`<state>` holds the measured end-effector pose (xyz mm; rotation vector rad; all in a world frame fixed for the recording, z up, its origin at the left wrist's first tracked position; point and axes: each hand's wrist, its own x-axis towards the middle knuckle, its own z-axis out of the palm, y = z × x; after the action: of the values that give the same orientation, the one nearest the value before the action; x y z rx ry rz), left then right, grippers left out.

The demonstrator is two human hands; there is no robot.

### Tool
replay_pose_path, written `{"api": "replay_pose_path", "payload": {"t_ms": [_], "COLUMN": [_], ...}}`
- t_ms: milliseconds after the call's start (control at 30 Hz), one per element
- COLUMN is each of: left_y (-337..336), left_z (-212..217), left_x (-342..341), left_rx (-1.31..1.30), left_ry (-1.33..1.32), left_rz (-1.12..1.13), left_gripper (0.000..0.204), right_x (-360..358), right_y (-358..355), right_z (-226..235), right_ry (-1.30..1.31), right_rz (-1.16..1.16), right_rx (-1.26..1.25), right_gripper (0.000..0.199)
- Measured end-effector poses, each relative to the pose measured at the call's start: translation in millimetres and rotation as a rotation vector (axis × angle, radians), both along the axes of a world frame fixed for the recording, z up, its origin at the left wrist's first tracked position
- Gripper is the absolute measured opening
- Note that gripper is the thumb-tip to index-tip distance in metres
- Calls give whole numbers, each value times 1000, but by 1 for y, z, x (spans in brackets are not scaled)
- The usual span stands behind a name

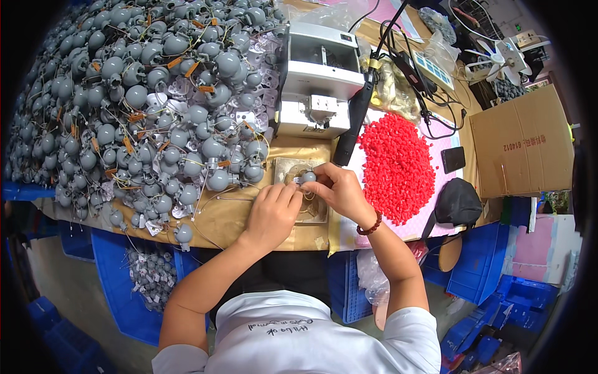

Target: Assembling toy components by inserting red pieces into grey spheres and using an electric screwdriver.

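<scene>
Just right of centre frame, a small grey ball-shaped part (308, 177) with a pale metal tab sits pinched between both hands above a square metal fixture plate (281, 167). The right hand (339, 190) closes its fingertips on the part; the left hand (272, 215), fingers curled, steadies it from below. Smooth, matte grey parts with thin wires lie in a heap (143, 93) across the upper left. Glossy red plastic caps (396, 165) form a mound to the right, beside a black electric screwdriver (355, 121).
</scene>
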<state>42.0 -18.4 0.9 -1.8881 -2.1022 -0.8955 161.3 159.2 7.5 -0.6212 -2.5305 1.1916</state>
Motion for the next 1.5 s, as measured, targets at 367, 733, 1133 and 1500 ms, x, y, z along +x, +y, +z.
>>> {"api": "replay_pose_path", "payload": {"t_ms": [367, 733, 1133, 1500], "left_y": [21, 30, 22, 26], "left_z": [16, 9, 7, 4], "left_x": [5, -4, -4, -1], "left_rx": [-170, -133, -106, -151], "left_ry": [-233, -164, -330, -333], "left_rz": [108, 76, 119, 141], "left_gripper": [50, 38, 36, 34], "right_x": [1, -43, -52, -124], "right_y": [-7, 107, 41, 67], "right_z": [-5, -22, 126, 120], "right_ry": [-16, 176, 858, 735], "right_rz": [-34, -563, -203, -222], "right_rx": [47, -207, -390, -344], "right_gripper": [35, 62, 54, 61]}}
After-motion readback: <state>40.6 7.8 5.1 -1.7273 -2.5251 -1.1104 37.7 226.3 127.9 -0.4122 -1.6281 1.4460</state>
